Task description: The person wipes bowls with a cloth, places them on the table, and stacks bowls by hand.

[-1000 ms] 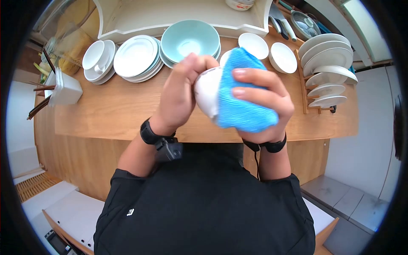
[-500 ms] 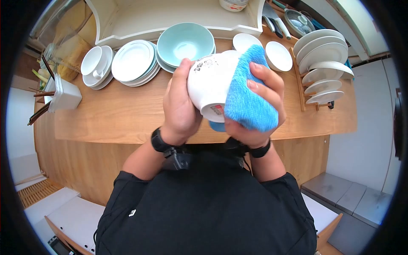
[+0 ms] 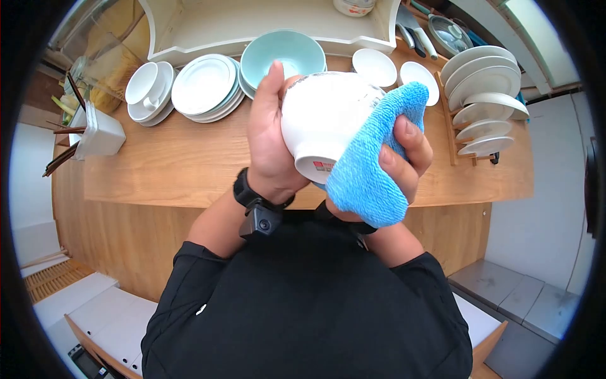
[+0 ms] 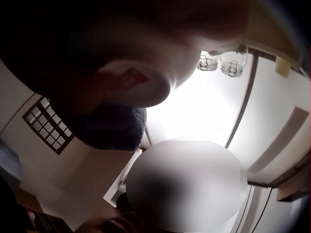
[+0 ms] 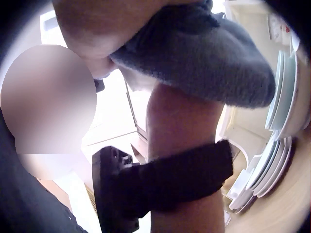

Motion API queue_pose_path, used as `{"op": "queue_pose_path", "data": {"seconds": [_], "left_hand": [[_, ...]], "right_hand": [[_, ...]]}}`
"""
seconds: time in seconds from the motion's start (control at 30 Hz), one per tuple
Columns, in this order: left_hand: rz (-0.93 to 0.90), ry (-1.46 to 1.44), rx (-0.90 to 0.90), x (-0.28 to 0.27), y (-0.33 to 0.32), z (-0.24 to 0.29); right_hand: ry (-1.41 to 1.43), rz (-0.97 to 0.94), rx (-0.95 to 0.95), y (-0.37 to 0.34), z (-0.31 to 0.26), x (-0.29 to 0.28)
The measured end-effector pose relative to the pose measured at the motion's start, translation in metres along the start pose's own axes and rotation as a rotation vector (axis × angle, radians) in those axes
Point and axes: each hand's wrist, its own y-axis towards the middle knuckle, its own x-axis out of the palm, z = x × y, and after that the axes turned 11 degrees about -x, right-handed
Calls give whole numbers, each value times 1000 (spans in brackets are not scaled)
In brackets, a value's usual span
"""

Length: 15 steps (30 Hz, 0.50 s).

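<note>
A white bowl (image 3: 322, 120) with a dark pattern near its rim and a red mark on its base is tilted in the air, base toward the person. The left hand (image 3: 271, 139) grips its left side, thumb up along the wall. A blue cloth (image 3: 372, 164) lies against the bowl's right side, held by the right hand (image 3: 407, 158) with fingers curled over it. In the left wrist view the bowl's base (image 4: 141, 82) shows beside the dark-looking cloth (image 4: 116, 126). The cloth (image 5: 209, 63) hangs beside the left forearm in the right wrist view.
Behind the hands stand a light green bowl (image 3: 283, 57), stacked plates (image 3: 203, 85), a cup (image 3: 144, 84) on saucers and two small white bowls (image 3: 374, 67). Upright plates fill a rack (image 3: 451, 136) at right, near knives (image 3: 420, 38). Chopsticks stand in a white holder (image 3: 104, 132) at left.
The bowl has turned, its base now facing more toward the person. The right hand and cloth have shifted right and down along its side; the left hand still grips it.
</note>
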Motion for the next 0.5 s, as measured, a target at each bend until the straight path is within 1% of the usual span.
{"op": "queue_pose_path", "data": {"seconds": [0.03,0.07,0.1,0.13,0.17,0.2,0.23,0.27,0.3,0.33,0.37,0.4,0.43,0.47,0.5], "left_hand": [[74,-25,-5,3,-1,-4],[150,-50,-12,4,-2,-6],[72,-2,-15,-4,-6,-4],[69,-4,-12,-10,-6,-3],[159,191,8,-15,-4,-2],[248,388,22,-17,-4,0],[215,490,-5,-5,-8,8],[221,486,-11,-12,-6,10],[227,514,-19,-18,0,15],[233,544,-23,-20,2,17],[307,339,48,-16,4,7],[265,304,78,-21,3,3],[334,251,145,-17,4,-7],[402,197,211,-10,4,-19],[351,128,238,-4,2,-25]], "right_hand": [[-142,-23,-21,-3,0,0],[-140,-23,-27,-1,3,-5],[-23,-113,52,6,8,-14],[95,-205,132,12,12,-21],[97,-193,198,16,15,-23],[92,-192,200,25,21,-28],[207,-326,257,35,27,-36],[328,-462,317,45,28,-39],[339,-487,378,52,24,-36],[345,-491,381,51,23,-32],[344,-397,453,50,24,-27],[340,-299,520,49,26,-23],[356,-236,635,46,28,-21],[449,-153,743,40,32,-19],[563,-2,893,33,28,-12]]}}
